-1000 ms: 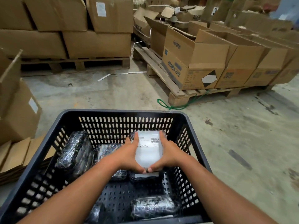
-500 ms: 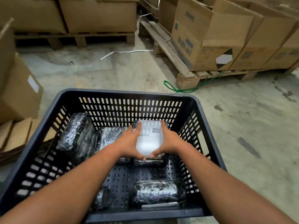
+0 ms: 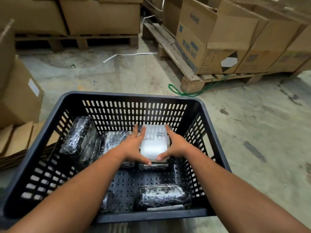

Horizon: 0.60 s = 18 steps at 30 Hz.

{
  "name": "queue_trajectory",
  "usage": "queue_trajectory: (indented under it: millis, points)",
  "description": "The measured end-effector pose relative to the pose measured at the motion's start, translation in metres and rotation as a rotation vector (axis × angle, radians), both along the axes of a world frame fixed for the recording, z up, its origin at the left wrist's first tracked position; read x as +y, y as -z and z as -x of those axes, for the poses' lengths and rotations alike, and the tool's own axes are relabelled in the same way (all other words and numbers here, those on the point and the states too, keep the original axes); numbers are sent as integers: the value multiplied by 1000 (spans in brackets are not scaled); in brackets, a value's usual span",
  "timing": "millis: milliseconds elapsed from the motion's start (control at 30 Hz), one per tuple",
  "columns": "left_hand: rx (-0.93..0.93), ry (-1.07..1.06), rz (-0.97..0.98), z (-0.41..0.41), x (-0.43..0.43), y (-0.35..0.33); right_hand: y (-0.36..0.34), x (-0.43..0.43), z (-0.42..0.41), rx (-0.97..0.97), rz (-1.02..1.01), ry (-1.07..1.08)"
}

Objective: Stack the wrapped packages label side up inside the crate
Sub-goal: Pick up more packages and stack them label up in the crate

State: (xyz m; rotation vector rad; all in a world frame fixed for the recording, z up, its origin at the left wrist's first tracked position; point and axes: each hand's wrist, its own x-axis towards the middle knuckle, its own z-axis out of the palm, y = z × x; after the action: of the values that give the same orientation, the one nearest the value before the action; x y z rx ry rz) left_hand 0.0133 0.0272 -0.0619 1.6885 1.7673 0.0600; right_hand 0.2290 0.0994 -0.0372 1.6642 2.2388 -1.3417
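A dark slotted plastic crate (image 3: 131, 96) stands on the concrete floor in front of me. Inside it, my left hand (image 3: 133, 147) and my right hand (image 3: 176, 145) grip the two sides of a wrapped package (image 3: 154, 143) whose white barcode label faces up. It rests on another black-wrapped package (image 3: 154, 166) at the far right of the crate. More wrapped packages lie in the crate: one leaning at the left wall (image 3: 79, 140), one behind my left hand (image 3: 116, 138), one near the front (image 3: 163, 195).
Cardboard boxes (image 3: 210, 44) sit on a wooden pallet (image 3: 190, 76) to the right, with a green cord (image 3: 183, 92) at its corner. More boxes on pallets (image 3: 101, 15) line the back. A box (image 3: 20, 96) and flattened cardboard (image 3: 18, 140) lie left of the crate.
Both hands have lowered the labelled package deeper into the crate, onto the wrapped package at the far right. The view has tilted downward.
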Motion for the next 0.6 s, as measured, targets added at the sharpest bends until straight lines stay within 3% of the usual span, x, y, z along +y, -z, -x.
queue_trajectory:
  millis: [167, 333, 500, 600]
  points:
    - [-85, 21, -15, -5, -20, -13, -15, -21, 0, -98, -148, -87]
    - [-214, 74, -40, 9, -19, -64, -59, -19, -12, -22, -263, -172]
    - [-374, 286, 200, 1, -47, -77, -72, -44, -25, -235, 157, -458]
    - [-380, 360, 324, -14, -57, -69, -62, -60, -23, -428, 226, -578]
